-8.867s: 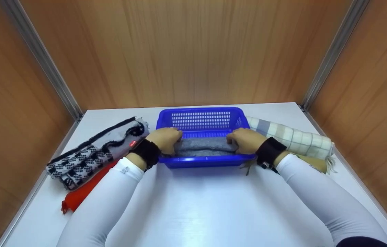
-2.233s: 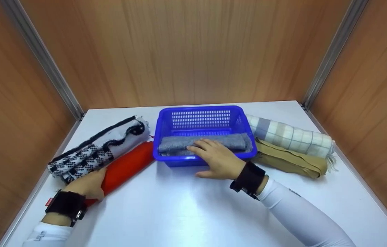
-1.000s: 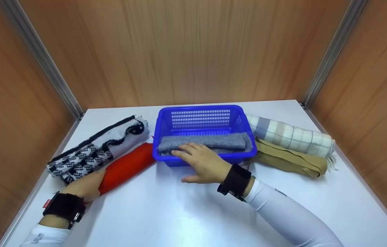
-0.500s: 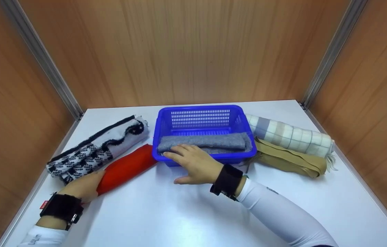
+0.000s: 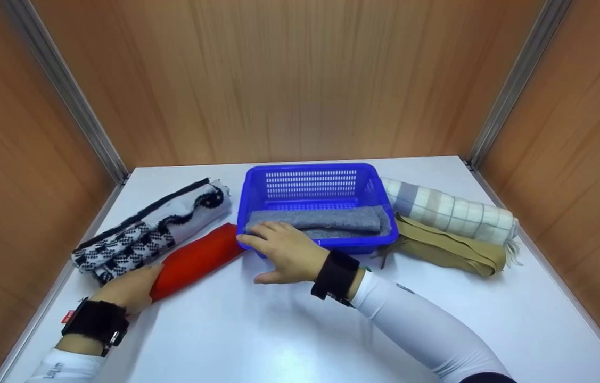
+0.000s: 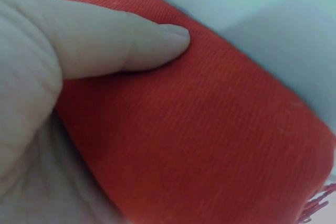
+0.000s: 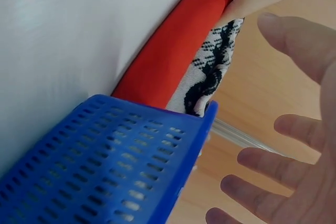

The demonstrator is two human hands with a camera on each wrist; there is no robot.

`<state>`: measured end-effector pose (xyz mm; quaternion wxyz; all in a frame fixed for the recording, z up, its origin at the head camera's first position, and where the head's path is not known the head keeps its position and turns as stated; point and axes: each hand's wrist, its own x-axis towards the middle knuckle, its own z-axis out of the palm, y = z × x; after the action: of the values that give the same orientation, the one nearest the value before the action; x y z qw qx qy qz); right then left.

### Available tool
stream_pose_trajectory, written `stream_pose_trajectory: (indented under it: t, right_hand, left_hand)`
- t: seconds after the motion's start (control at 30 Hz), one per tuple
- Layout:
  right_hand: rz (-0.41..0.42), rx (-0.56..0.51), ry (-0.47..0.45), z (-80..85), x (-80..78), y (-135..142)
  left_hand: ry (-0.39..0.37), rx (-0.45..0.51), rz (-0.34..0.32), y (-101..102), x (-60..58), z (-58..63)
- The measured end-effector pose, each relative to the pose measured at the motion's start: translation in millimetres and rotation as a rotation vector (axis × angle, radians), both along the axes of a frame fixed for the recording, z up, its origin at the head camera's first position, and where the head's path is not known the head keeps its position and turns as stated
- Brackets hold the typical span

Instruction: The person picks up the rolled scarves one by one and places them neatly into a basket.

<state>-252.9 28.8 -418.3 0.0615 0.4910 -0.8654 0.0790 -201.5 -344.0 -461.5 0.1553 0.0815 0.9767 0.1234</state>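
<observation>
My left hand grips the near end of a rolled red scarf on the left of the table. In the left wrist view, the thumb lies over the red fabric; the other fingers are hidden. My right hand is spread over the front left rim of a blue plastic basket. Inside the basket, along its front side, lies a folded grey scarf. The right wrist view shows the right hand's fingers apart with nothing between them, beside the basket's slotted wall.
A rolled black-and-white patterned scarf lies left of the red one. To the basket's right are a cream plaid scarf and a folded tan scarf. Wooden panels enclose the white table at the back and sides.
Both hands were on the grey scarf in the basket earliest on. The left hand has since gone to the red scarf and drawn it slightly nearer; the right hand has slid left along the basket's front.
</observation>
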Motion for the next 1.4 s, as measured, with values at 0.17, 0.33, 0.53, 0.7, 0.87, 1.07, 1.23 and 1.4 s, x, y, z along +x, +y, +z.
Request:
stream_pose_trajectory:
  t: [0.17,0.33,0.53,0.7,0.87,1.07,1.23,1.4]
  right_hand:
    - [-0.003,0.041,0.005,5.4,0.4,-11.4]
    - [-0.009,0.053,-0.006,7.9,-0.2,-19.9]
    - [-0.019,0.066,-0.022,7.9,-2.0,-28.6]
    - [-0.023,0.080,-0.030,7.0,-3.3,-36.7]
    - [-0.008,0.083,0.010,4.8,-3.3,-45.4]
    - [0.000,0.085,0.019,3.0,-3.1,-55.5]
    - [0.010,0.096,0.036,0.3,-3.2,-62.3]
    - [0.013,0.117,0.052,-2.4,-2.4,-69.4]
  left_hand:
    - [0.013,0.005,0.000,-0.2,1.1,-2.1]
    - [0.014,0.005,0.003,-0.5,1.8,-1.5]
    - [-0.001,0.011,0.008,-1.0,1.5,0.8]
    - [0.002,0.007,0.006,-1.9,1.2,1.4]
    - [0.035,-0.020,-0.003,-2.9,2.9,0.3]
    - [0.046,-0.020,0.000,-3.7,3.2,-2.0]
    - [0.051,-0.017,-0.008,-5.5,3.1,-2.4]
    - [0.055,-0.015,-0.025,-7.8,3.1,-2.5]
